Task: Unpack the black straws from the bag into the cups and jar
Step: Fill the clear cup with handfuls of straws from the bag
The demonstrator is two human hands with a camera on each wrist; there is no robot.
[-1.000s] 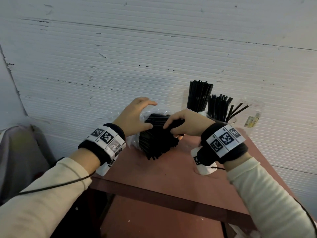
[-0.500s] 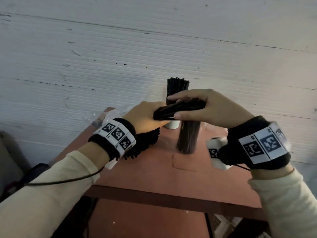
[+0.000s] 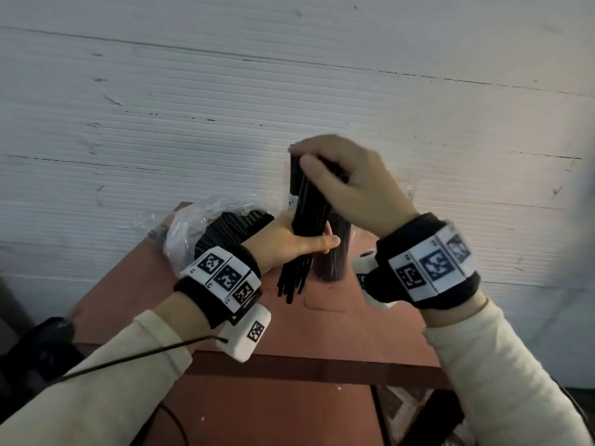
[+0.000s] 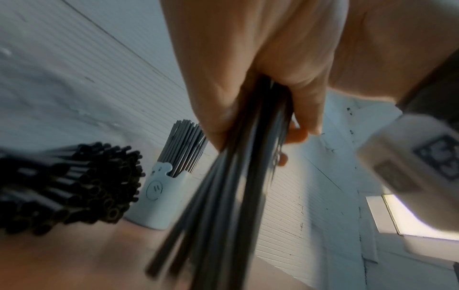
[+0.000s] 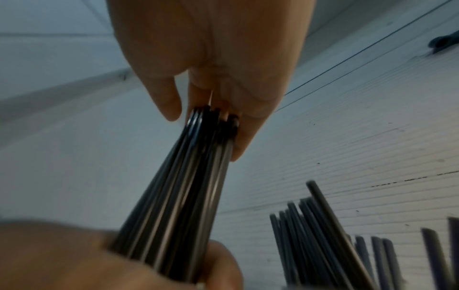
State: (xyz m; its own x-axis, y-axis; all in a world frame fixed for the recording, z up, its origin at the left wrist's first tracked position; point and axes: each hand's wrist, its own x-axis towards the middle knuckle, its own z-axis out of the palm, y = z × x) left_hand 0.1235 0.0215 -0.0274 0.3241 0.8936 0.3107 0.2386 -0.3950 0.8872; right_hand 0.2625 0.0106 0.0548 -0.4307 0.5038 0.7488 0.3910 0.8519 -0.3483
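A bundle of black straws [image 3: 309, 204] stands almost upright above the table. My left hand [image 3: 309, 243] grips it round its lower half; the loose lower ends fan out below the fist. My right hand [image 3: 302, 156] is curled over its top ends, thumb against the side. From the right wrist, the fingertips [image 5: 238, 141] lie on the straw tips [image 5: 211, 117]. The clear plastic bag [image 3: 180, 233] with more black straws [image 4: 74, 186] lies at the back left. A white bear cup [image 4: 161, 192] full of straws stands behind the bundle. A clear container of straws [image 3: 331, 259] stands right of my left hand.
The reddish table [image 3: 322, 329] ends at a front edge [image 3: 322, 368] close to my wrists. A white ribbed wall [image 3: 289, 91] rises directly behind it. More upright straws [image 5: 323, 245] show at the right. A dark object [image 3: 42, 346] sits left of and below the table.
The bundle has swung from lying level between my hands to nearly upright. My left hand now grips its lower half, and my right hand has shifted onto its top ends.
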